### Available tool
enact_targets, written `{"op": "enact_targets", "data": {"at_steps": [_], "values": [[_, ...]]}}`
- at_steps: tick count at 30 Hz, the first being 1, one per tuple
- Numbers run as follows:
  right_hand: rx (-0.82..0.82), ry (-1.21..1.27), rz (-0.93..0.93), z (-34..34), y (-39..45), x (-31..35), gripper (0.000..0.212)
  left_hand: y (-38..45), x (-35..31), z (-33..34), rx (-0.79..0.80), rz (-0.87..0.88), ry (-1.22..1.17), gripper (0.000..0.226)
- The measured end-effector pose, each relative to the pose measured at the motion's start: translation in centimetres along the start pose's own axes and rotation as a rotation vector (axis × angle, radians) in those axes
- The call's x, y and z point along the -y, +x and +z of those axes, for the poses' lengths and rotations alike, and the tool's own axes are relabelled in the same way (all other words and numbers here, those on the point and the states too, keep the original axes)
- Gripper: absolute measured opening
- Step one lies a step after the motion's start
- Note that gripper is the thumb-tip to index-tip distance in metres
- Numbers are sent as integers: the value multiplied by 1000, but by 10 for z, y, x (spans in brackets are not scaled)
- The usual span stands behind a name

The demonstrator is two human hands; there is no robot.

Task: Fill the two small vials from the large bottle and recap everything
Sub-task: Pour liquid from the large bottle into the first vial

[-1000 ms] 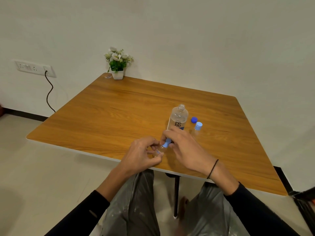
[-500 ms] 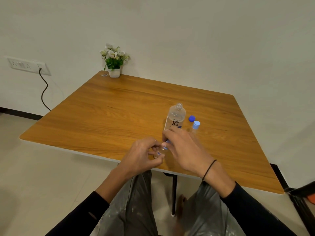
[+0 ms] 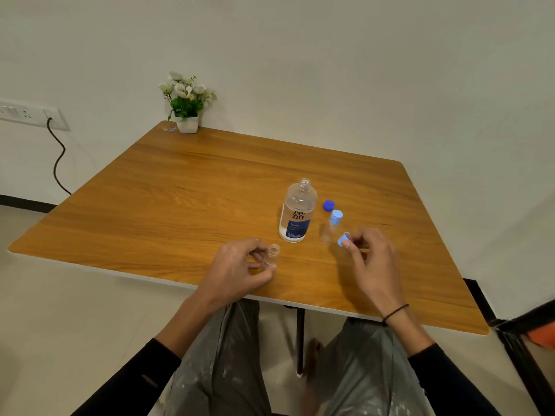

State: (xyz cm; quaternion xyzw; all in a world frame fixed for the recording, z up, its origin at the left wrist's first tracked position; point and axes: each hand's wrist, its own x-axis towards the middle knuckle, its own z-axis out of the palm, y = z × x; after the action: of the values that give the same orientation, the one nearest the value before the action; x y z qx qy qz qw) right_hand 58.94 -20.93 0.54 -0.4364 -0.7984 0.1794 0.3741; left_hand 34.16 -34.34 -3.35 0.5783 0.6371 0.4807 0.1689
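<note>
Open vial in left hand (cap in right hand)

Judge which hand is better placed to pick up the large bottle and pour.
Right, probably. The left hand holds the open vial and should keep steadying it. The right hand pinches only the light blue cap, easily set down, and sits close beside the uncapped large bottle.

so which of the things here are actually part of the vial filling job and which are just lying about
Part of the job:
- large bottle, uncapped
- dark blue cap on the table
- open vial held by left hand
- light blue cap pinched by right hand
- capped vial

Just lying about:
- flower pot
- wall socket and cable
</note>
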Motion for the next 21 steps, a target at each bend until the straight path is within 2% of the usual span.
{"op": "enact_targets", "data": {"at_steps": [7,10,13,17,19,21], "values": [[130,-214,93,23,-9,-15,23,5,-4,3,7,-29,1,30],[120,-225,112,24,-10,-11,36,5,-4,2,-2,-30,3,30],[24,-248,92,20,-12,-1,43,5,-4,-1,-34,-33,4,28],[-88,-42,1,24,-11,33,33,9,-3,-5,-52,-48,9,28],[-70,71,5,35,-6,52,40,11,-4,-8,-74,-59,6,29],[-45,93,9,48,1,68,58,13,-5,-11,-103,-68,5,31]]}}
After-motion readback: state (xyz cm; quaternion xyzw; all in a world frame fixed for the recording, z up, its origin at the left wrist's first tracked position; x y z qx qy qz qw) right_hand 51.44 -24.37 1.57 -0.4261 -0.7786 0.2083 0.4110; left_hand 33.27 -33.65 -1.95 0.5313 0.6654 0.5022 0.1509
